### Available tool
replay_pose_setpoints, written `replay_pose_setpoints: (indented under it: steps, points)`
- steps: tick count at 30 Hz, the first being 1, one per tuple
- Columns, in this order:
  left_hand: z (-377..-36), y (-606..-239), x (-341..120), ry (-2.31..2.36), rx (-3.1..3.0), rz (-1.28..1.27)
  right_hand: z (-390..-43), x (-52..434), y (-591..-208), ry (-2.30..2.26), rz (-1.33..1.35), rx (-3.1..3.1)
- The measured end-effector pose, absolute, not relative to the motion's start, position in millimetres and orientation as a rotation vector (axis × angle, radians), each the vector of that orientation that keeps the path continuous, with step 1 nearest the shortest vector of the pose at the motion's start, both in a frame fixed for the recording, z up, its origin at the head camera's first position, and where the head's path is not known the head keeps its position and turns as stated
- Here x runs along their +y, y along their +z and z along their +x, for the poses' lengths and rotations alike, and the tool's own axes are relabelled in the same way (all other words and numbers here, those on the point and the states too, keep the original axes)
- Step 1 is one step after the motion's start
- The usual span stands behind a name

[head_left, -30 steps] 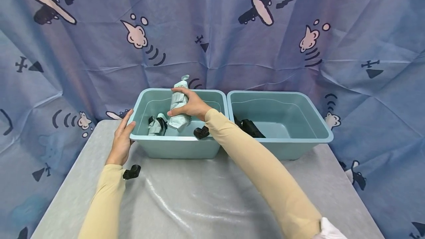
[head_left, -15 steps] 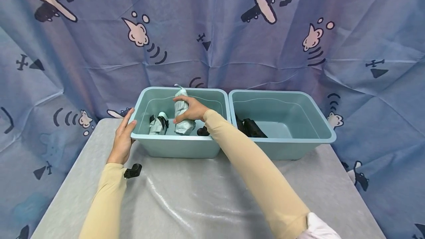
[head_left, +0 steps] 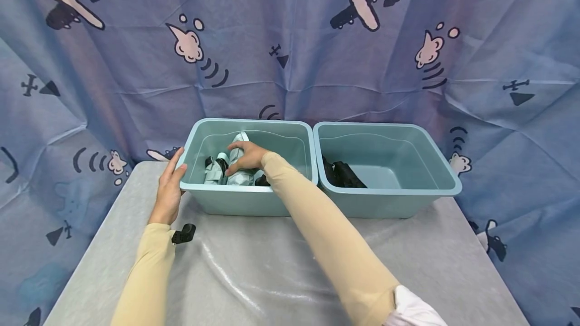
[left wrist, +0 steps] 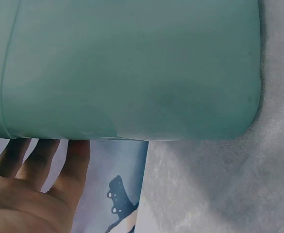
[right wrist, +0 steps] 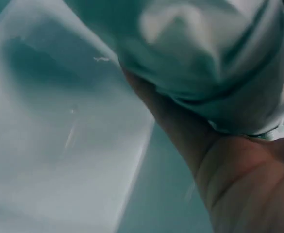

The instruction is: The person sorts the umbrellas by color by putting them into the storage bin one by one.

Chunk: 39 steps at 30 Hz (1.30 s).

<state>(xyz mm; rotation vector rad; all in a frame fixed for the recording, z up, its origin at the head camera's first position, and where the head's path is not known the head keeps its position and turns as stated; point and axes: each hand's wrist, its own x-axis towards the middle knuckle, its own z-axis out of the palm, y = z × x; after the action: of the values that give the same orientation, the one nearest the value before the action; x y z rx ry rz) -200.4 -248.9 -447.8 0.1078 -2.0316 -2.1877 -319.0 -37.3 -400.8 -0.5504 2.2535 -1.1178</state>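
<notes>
My right hand [head_left: 248, 157] grips a pale green folded umbrella [head_left: 240, 179] low inside the left bin [head_left: 242, 202]. In the right wrist view the umbrella's crinkled cloth [right wrist: 229, 73] lies against the palm and fingers. Beside it, to the left, a smaller pale green and black bundle [head_left: 215, 171] stands in the same bin; its kind is unclear. My left hand [head_left: 167, 192] rests on the bin's left end with straight fingers. In the left wrist view those fingers [left wrist: 76, 160] touch the bin's outer wall [left wrist: 142, 73].
A matching bin [head_left: 399, 202] stands close against the left bin's right side, holding dark black objects [head_left: 346, 175] at its left end. Both are on a grey-covered table [head_left: 254, 265]. A blue patterned curtain [head_left: 244, 84] hangs behind.
My right hand has lowered the umbrella deeper into the left bin, then shifted it left beside the smaller bundle. The left hand has stayed on the bin's end.
</notes>
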Motion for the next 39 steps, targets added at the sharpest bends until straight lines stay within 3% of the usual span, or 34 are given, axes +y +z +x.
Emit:
replay_pose_setpoints:
  steps: [11, 20, 39]
  points:
    - [-202.1, -448.7, -247.9, -2.198, -2.022, 0.132, -317.3, -51.5, -402.1, -1.055, -0.579, 2.144]
    - [-200.3, -446.8, -246.8, -2.197, -2.024, 0.137, -319.7, -56.4, -404.5, -1.111, -0.383, 1.922]
    - [-198.8, -446.1, -246.7, -2.21, -2.002, 0.119, -320.6, -48.7, -391.6, -1.14, -0.241, 1.932]
